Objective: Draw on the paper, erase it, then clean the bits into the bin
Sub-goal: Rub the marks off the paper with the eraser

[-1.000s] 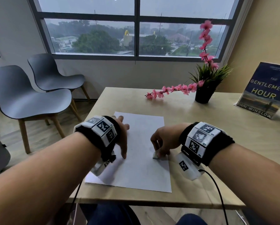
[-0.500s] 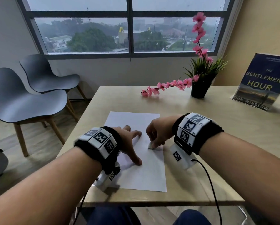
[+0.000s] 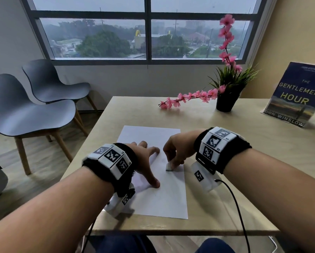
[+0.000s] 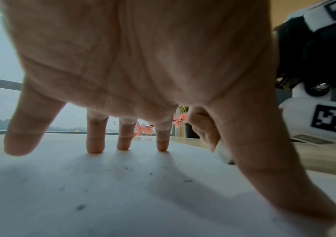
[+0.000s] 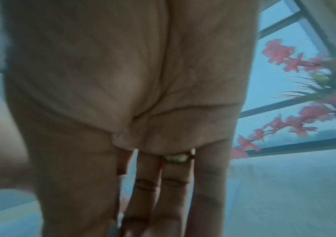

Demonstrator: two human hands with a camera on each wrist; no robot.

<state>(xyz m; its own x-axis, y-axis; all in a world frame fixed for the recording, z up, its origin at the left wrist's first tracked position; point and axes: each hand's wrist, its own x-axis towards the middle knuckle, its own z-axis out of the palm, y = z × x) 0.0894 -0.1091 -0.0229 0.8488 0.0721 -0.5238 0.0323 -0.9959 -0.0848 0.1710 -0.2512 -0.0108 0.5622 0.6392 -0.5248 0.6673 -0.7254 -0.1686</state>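
A white sheet of paper [image 3: 168, 198] lies on the wooden table [image 3: 262, 154] in front of me. My left hand [image 3: 147, 161] presses it flat with spread, straight fingers [image 4: 95, 144] and thumb. My right hand [image 3: 173, 156] pinches a small white eraser [image 3: 169, 166] against the paper's right half. In the left wrist view the eraser [image 4: 222, 152] shows behind the thumb, and dark eraser bits [image 4: 187, 180] lie scattered on the paper [image 4: 102, 200]. The right wrist view is blurred and shows only the palm and fingers [image 5: 175, 192].
A black pot with a pink flower branch [image 3: 225, 101] stands at the table's far side. A book [image 3: 297, 95] stands propped at the far right. Two grey chairs [image 3: 30, 114] stand left of the table. No bin is in view.
The left hand has slid rightward onto the paper and spread its fingers. The right hand with the eraser has shifted a little on the sheet. The head view has moved.
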